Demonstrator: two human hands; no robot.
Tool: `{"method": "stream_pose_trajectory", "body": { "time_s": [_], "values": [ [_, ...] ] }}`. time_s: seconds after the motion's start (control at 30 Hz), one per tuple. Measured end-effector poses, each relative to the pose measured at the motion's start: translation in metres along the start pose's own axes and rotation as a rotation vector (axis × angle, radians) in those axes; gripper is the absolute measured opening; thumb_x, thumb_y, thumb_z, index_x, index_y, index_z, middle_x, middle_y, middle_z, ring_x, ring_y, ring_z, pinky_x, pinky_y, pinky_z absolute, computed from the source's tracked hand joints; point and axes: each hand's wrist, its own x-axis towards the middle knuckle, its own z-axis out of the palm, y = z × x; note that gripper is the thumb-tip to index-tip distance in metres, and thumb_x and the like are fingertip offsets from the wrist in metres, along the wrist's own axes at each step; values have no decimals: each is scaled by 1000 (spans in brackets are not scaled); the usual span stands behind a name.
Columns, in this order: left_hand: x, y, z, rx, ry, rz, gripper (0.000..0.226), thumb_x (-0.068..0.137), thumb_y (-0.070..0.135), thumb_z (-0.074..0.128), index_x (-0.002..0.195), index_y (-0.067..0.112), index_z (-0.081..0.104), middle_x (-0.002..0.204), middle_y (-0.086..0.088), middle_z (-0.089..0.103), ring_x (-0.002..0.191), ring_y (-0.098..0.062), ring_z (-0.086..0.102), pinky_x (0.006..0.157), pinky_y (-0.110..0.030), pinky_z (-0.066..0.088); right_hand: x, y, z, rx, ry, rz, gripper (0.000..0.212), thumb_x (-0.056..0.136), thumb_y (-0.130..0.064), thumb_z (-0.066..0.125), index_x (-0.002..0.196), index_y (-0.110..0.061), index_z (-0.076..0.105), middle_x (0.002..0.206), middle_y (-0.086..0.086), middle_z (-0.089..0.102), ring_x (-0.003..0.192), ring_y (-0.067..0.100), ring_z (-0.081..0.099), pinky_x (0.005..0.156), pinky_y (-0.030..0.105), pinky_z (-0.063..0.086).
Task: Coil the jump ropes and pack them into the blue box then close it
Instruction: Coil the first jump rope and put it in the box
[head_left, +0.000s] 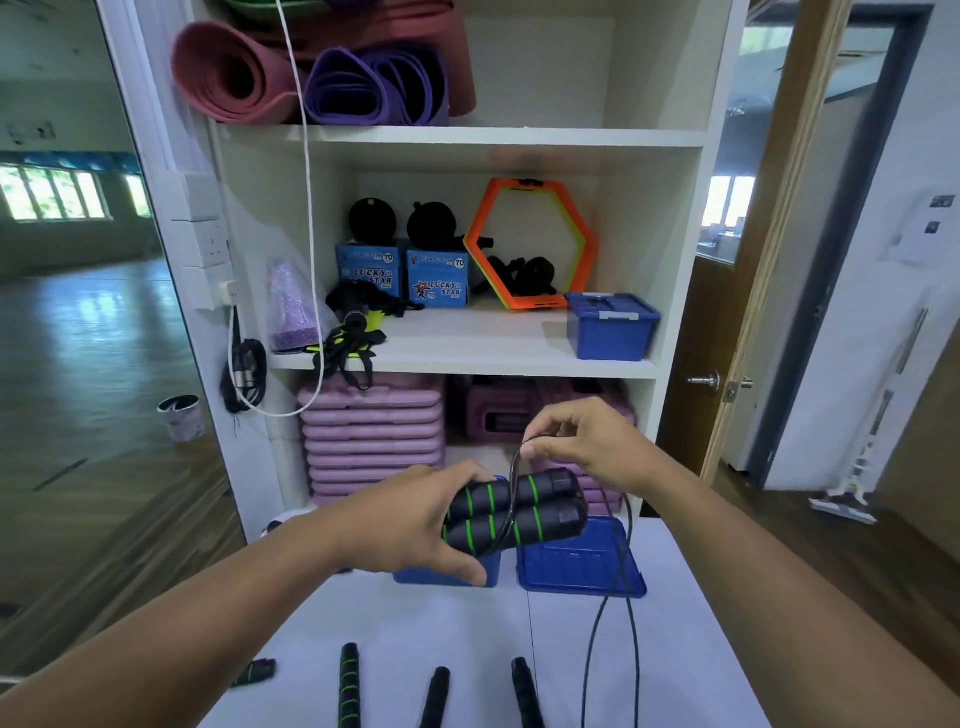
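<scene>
My left hand (415, 519) grips two black jump rope handles with green rings (519, 512), held side by side above the white table (467, 649). A thin black cord (618, 597) crosses the handles once and hangs in a long loop to the right. My right hand (587, 441) pinches that cord just above the handles. Below the handles, the open blue box (447, 574) is mostly hidden by my left hand. Its blue lid (579, 566) lies flat beside it on the right.
Several more jump rope handles (349, 686) lie at the table's near edge. A white shelf unit (467, 358) stands behind with another closed blue box (610, 327), small blue cartons, an orange hexagon ring, rolled mats and purple pads. A wooden door stands open on the right.
</scene>
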Motion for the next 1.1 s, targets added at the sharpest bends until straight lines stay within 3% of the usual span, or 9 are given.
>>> {"method": "stream_pose_trajectory", "body": {
  "time_s": [0.1,0.2,0.33,0.43,0.5,0.63,0.77,0.9,1.1],
  "values": [
    [-5,5,-5,-68,74,-3,66,68,54,86,116,40,43,101,6,63,93,-13,55,84,-32,48,-2,8,10,240,37,31,14,89,-5,67,79,-12,74,78,2,71,72,8,63,69,22,51],
    [-6,6,-7,-182,164,16,64,67,51,89,111,45,43,98,19,64,88,-3,57,81,-24,47,-5,13,24,446,70,78,18,91,6,55,82,-2,69,80,12,68,73,19,64,69,34,54],
    [2,-1,-9,-329,308,-2,61,68,48,89,113,47,49,99,25,66,90,0,63,84,-27,51,-10,24,46,422,72,81,26,98,-15,55,73,-8,60,60,2,52,54,18,36,55,34,33],
    [14,-14,-11,-397,448,-64,55,69,43,90,110,45,53,98,23,68,91,2,65,83,-22,52,-14,22,53,468,59,154,24,103,-20,48,98,-3,65,65,0,50,51,13,35,50,25,33],
    [25,-22,-13,-381,536,-102,56,69,43,89,112,42,54,98,22,67,90,4,63,79,-19,49,-15,24,55,372,17,180,27,105,-21,45,113,-2,62,67,0,49,51,11,37,50,24,35],
    [43,-42,-23,-295,625,-184,61,72,43,87,122,32,55,100,19,66,91,-1,61,72,-11,42,-15,23,50,100,-38,173,26,105,-26,43,108,-14,65,68,-1,49,51,9,41,51,24,39],
    [53,-54,-24,-57,562,-213,73,75,42,86,138,26,52,103,5,69,95,-19,61,76,-29,42,-10,21,38,-183,-47,98,16,102,-31,49,107,-23,62,63,-10,51,55,3,42,57,28,40],
    [65,-56,-19,188,478,-217,82,78,47,81,148,29,43,121,-10,64,109,-30,59,90,-38,48,-5,9,28,-434,-104,41,16,102,-31,47,112,-23,57,88,-5,61,79,15,55,74,39,46],
    [66,-50,-8,270,262,-168,87,78,57,77,152,44,32,127,1,57,112,-25,57,90,-42,51,4,-7,9,-614,23,-74,21,100,-28,53,108,-17,69,96,-7,58,89,13,54,80,32,45]
  ]
}}
